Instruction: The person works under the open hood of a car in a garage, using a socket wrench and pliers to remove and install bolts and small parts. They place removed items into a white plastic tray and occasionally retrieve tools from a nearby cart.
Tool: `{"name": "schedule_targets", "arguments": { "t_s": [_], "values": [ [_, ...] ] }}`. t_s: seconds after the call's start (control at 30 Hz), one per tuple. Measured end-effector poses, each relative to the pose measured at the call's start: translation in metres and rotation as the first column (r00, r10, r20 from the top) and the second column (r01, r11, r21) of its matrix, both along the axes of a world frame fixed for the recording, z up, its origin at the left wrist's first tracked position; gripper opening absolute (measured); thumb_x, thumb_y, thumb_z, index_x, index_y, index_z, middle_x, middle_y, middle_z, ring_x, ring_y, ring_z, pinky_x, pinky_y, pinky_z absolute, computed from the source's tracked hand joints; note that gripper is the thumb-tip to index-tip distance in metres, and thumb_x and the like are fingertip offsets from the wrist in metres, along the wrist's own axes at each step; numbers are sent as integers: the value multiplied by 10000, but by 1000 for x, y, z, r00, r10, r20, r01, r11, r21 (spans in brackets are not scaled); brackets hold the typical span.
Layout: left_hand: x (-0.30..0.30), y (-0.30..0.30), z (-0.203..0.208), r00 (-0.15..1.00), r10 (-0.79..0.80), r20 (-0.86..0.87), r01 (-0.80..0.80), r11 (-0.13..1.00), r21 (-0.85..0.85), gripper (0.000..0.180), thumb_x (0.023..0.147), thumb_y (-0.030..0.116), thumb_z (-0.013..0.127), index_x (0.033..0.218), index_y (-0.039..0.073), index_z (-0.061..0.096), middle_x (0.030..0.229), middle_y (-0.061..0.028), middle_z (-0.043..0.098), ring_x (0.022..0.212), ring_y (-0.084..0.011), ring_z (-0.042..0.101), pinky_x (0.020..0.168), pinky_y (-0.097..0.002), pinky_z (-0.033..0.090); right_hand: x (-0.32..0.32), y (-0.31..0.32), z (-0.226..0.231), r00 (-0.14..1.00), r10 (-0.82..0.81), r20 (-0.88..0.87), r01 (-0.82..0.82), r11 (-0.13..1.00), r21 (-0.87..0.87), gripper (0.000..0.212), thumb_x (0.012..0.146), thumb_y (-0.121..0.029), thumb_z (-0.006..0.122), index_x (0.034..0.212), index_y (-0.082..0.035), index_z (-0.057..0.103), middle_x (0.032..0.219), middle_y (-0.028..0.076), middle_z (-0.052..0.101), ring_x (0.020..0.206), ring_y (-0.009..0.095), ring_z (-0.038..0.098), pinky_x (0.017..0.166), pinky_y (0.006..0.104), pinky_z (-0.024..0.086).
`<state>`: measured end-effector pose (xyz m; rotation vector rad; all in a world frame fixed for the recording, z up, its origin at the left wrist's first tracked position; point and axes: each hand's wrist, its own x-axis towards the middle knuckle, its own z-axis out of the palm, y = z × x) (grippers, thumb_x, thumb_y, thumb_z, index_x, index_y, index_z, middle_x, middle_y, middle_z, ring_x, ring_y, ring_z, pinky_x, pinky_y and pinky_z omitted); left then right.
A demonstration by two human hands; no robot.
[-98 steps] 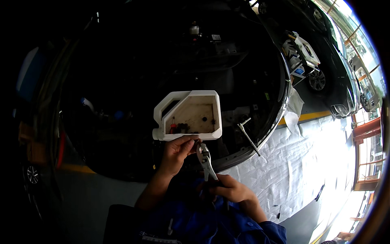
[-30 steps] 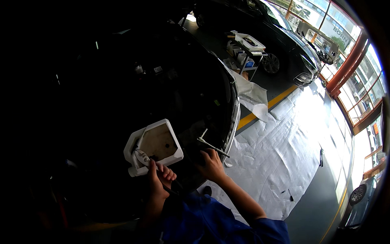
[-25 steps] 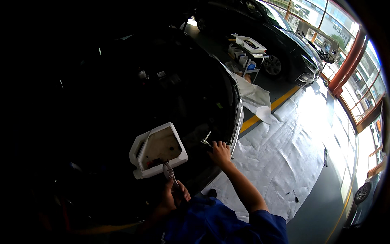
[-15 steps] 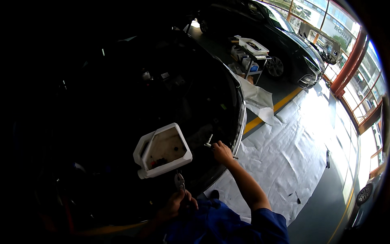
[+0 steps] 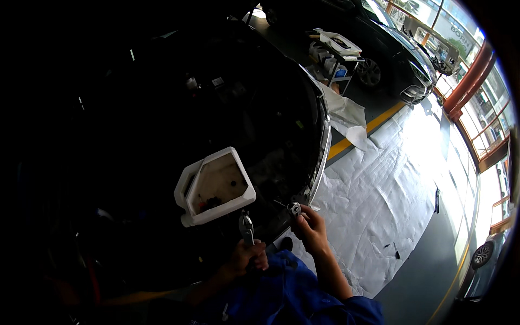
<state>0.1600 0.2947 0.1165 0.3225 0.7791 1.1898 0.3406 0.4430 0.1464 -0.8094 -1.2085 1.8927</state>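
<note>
My left hand point(image 5: 250, 257) is closed around the handles of a pair of pliers point(image 5: 246, 227), whose metal jaws point up and away from me. To the right, my right hand point(image 5: 312, 227) grips a ratchet wrench point(image 5: 294, 209); its round metal head shows above the fingers, and most of the handle is hidden. Just beyond the pliers, a white plastic jug point(image 5: 247, 196) with one side cut away lies over the dark engine bay. Small dark parts and a red one sit inside it.
The car's front edge point(image 5: 326, 130) curves past my right hand. White sheeting point(image 5: 374, 184) covers the floor, with a few slim tools point(image 5: 397, 250) on it. A tool cart point(image 5: 338, 65) stands beside another dark car point(image 5: 401, 65). Deep shadow hides the engine bay.
My right hand has drawn back toward me and turned the ratchet wrench, so its round head now faces up. The left hand and pliers have shifted slightly right.
</note>
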Motion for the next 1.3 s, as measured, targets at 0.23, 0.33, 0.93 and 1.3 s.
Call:
{"name": "schedule_targets", "arguments": {
  "t_s": [0.23, 0.33, 0.93, 1.3],
  "values": [
    [10, 20, 26, 957, -198, -213, 207, 978, 16, 333, 1016, 220, 641, 741, 59, 547, 613, -84, 584, 562, -190, 606, 567, -353, 506, 20, -25, 28, 980, -77, 181, 32, 970, 240, 303, 904, -104, 761, 1154, 6, 631, 964, 41, 667, 850, 86, 609, 710, 236, 485],
    [12, 26, 21, 942, -261, -210, 276, 960, 44, 322, 1014, 214, 647, 755, 47, 555, 611, -84, 583, 551, -178, 591, 565, -343, 506, 21, -20, 32, 963, -226, 148, 141, 887, 439, 196, 884, -41, 734, 1058, 7, 659, 906, 42, 677, 792, 79, 611, 690, 239, 494],
    [18, 49, 46, 796, -482, -366, 524, 852, 18, 409, 1008, 276, 659, 689, 40, 560, 611, -56, 589, 542, -146, 582, 536, -308, 473, 53, 21, 58, 939, -225, 259, -210, 221, 952, 332, 713, -29, 855, 983, -17, 663, 754, 99, 661, 594, 215, 611, 549, 329, 476],
    [34, 51, 44, 698, -315, -643, 466, 882, 74, 397, 1013, 266, 628, 685, 44, 611, 616, -31, 614, 545, -118, 584, 534, -301, 474, 60, -7, 55, 991, -11, 131, -22, 970, 240, 224, 910, -120, 770, 1007, 29, 634, 798, 57, 680, 688, 106, 640, 604, 272, 501]
  ]
}}
